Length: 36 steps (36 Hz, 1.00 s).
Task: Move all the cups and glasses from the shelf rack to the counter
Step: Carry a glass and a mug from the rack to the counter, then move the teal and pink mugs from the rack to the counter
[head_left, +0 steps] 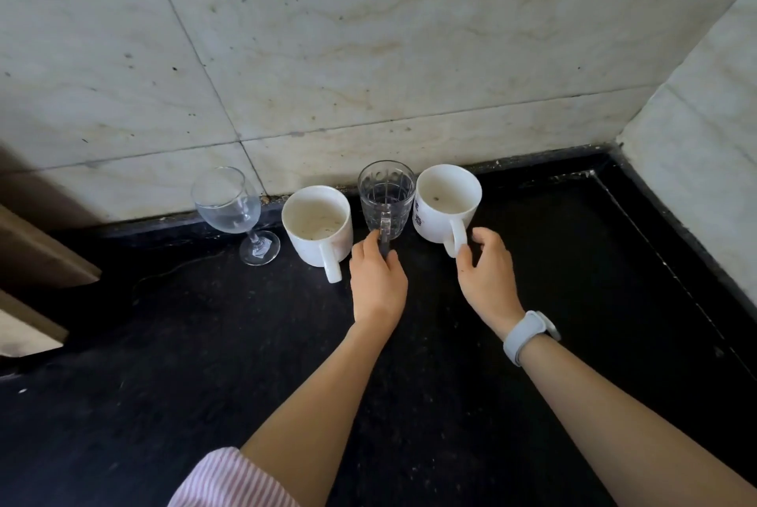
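1. Nearest, at the bottom left of the frame: one striped pink sleeve (229, 478) on the left arm.
2. One pale wristband (526, 334) on the right wrist.
3. Left hand (379, 285), centre frame, fingers closed around the handle of the single glass mug (385, 199).
4. Right hand (487, 277), fingers loosely curled and part-spread, touching the handle of the right white mug (444, 203); a firm grip cannot be told.
5. Counted on the black desk (205, 363): two white mugs, one glass mug, one wine glass (229, 205).
6. Lined up along the tiled wall (368, 35) in mid-frame: wine glass, left white mug (317, 226), glass mug, right white mug.
7. Wooden edge (37, 260) at the left border, apart from the row.
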Available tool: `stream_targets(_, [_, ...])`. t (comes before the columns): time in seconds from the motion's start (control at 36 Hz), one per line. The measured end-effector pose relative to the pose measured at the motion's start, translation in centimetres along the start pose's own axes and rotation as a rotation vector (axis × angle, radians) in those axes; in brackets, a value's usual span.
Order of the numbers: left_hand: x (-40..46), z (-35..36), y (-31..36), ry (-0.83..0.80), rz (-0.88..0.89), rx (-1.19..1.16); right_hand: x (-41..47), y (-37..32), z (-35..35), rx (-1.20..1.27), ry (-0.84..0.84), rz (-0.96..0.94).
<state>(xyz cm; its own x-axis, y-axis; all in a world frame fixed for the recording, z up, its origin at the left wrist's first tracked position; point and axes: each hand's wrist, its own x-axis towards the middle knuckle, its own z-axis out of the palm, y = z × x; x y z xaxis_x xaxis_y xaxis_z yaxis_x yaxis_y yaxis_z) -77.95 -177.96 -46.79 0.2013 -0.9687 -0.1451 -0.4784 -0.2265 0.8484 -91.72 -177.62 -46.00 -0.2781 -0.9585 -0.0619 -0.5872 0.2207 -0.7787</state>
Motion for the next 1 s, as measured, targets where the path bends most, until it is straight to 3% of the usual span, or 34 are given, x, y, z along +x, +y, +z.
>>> stream_targets(0.11, [-3.3, -3.0, 1.0, -0.027, 0.147, 0.140, -3.3, -2.8, -0.7, -0.133, 0.028, -0.181])
stream_targets(0.28, [-8.3, -12.6, -0.8, 0.075, 0.282, 0.449, -7.9, -9.9, 0.9, -0.395, -0.233, -0.503])
stream_targets(0.42, [-14.4, -24.4, -4.8, 0.256, 0.134, 0.689, -15.0, -16.8, 4.9, -0.498, -0.474, -0.715])
stream_targets(0.58, [-27.8, -38.8, -9.3, 0.500, -0.104, 0.824, -29.6, -25.1, 10.2, -0.431, -0.679, -0.999])
stream_targets(0.81, [-56.3, -51.4, -14.5, 0.812, -0.434, 0.793, -56.8, -32.1, 12.9, -0.265, -0.916, -1.389])
stream_targets(1.0, [-82.6, -57.1, -16.4, 1.071, -0.825, 0.846, -82.2, -35.6, 11.7, -0.113, -1.082, -1.778])
